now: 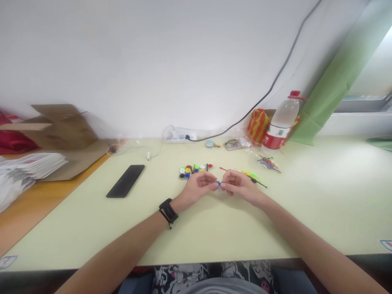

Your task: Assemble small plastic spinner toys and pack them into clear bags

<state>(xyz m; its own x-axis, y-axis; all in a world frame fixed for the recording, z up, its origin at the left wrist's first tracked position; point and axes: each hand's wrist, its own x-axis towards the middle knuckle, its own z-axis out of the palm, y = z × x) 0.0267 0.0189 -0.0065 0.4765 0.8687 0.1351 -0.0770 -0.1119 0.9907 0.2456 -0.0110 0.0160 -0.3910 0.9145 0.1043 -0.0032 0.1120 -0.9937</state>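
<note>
My left hand [202, 184] and my right hand [236, 183] meet over the table, fingertips pinched on a small blue plastic piece [219, 184]. Its exact kind is too small to make out. Just behind my left hand lies a cluster of small round coloured plastic pieces [188, 170] in white, yellow, green, blue, black and red. Thin stick-like pieces [255, 179] in yellow-green and black lie beyond my right hand, partly covered by it. A red stick [223, 168] points out near my right fingers.
A black phone [125, 181] lies to the left. At the back are a power strip [180, 136], glasses [232, 143], and a large water bottle [281, 122]. A bag of coloured pieces [268, 163] is in front of the bottle. Cardboard [65, 126] and stacked papers [39, 164] are far left.
</note>
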